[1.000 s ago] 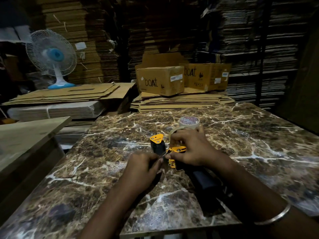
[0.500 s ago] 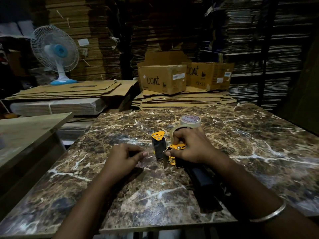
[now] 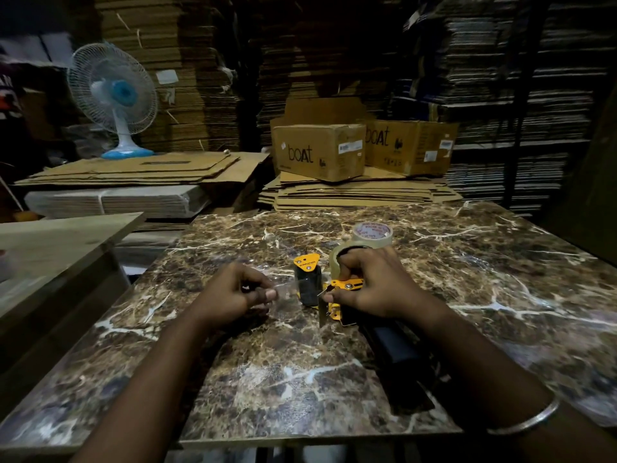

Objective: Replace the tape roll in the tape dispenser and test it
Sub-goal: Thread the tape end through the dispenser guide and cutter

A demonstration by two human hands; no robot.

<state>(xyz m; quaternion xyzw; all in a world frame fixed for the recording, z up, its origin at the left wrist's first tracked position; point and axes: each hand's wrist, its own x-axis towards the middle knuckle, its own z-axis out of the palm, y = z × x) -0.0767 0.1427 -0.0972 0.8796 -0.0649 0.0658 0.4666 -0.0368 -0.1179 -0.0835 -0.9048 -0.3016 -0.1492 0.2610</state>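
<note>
Left hand (image 3: pixel 233 294) pinches the clear tape end, just left of the tape dispenser (image 3: pixel 329 292) lying on the worktop (image 3: pixel 467 295). Right hand (image 3: pixel 370 289) clamps the dispenser's frame; your pull runs leftward off the roller.

Dim, warm light from above; dark, vignetted corners, wide-angle bending at edges.

- I see the dispenser (image 3: pixel 334 292) on the table (image 3: pixel 500 295), between my hands.
- A spare roll (image 3: pixel 372 234) sits just behind it.
- Beyond the table's far edge, two boxes (image 3: pixel 320 152) rest on flat cardboard (image 3: pixel 360 195).
- A fan (image 3: pixel 113 98) stands far left.
</note>
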